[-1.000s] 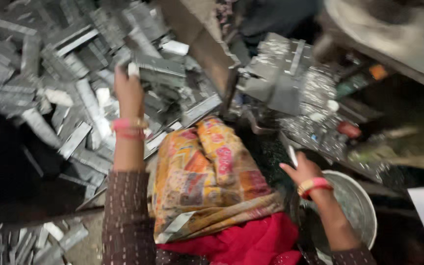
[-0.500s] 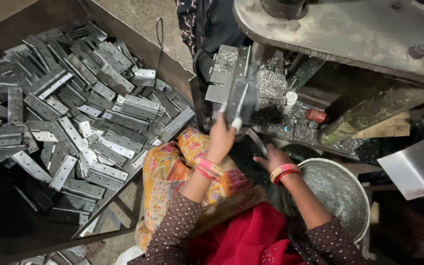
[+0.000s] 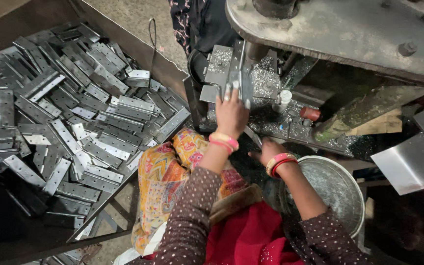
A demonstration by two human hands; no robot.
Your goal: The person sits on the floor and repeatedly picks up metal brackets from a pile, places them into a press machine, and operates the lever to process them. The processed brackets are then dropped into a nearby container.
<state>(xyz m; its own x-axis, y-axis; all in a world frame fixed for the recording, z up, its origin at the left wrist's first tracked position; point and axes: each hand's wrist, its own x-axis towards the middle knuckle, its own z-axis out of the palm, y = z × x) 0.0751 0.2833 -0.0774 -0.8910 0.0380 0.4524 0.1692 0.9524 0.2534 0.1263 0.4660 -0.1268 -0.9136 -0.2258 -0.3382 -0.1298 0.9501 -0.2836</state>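
1. Head view: a dim workshop. A heavy grey press machine (image 3: 349, 34) looms above and beyond both hands, its bed littered with bright metal shavings (image 3: 290, 125).
2. The left hand (image 3: 230, 114) reaches up to the press, its fingers closed narrowly around a flat metal piece (image 3: 237, 83) standing upright at the die.
3. The right hand (image 3: 267, 149) rests low, below and right of the left; I cannot tell its grip.
4. Just right of the right hand sits a round metal basin (image 3: 337, 194) speckled with shavings.
5. Far left of the left hand, a dark tray (image 3: 138, 54) holds a heap of grey hinge plates (image 3: 69, 113).
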